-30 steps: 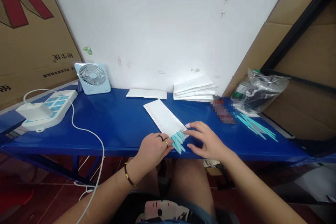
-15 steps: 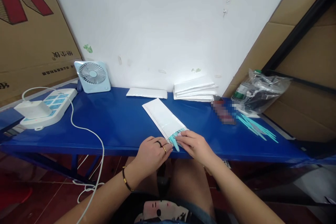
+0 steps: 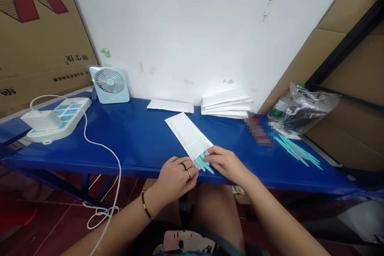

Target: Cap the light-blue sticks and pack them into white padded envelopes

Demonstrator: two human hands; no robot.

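Observation:
A white padded envelope (image 3: 189, 134) lies slanted on the blue table, its mouth at the front edge. Several thin turquoise sticks (image 3: 204, 164) poke out of that mouth, their other ends hidden inside. My left hand (image 3: 179, 178), wearing a black ring and a gold ring, is closed on the left corner of the mouth. At the right side of the mouth, my right hand (image 3: 226, 162) pinches at the sticks with its fingers together. Something pale lilac shows by its fingertips, too small to name. More turquoise strips (image 3: 298, 152) lie loose on the right of the table.
A stack of white padded envelopes (image 3: 226, 104) and a single one (image 3: 170, 106) lie by the wall. A small fan (image 3: 110, 85) and a power strip (image 3: 64, 118) stand left, with a white cable (image 3: 103, 150) trailing. A plastic bag (image 3: 309, 108) and bottle (image 3: 279, 108) stand right.
The protruding turquoise sticks have fanned out and shifted slightly right at the envelope mouth. Both hands remain at the mouth. The whole view has turned slightly.

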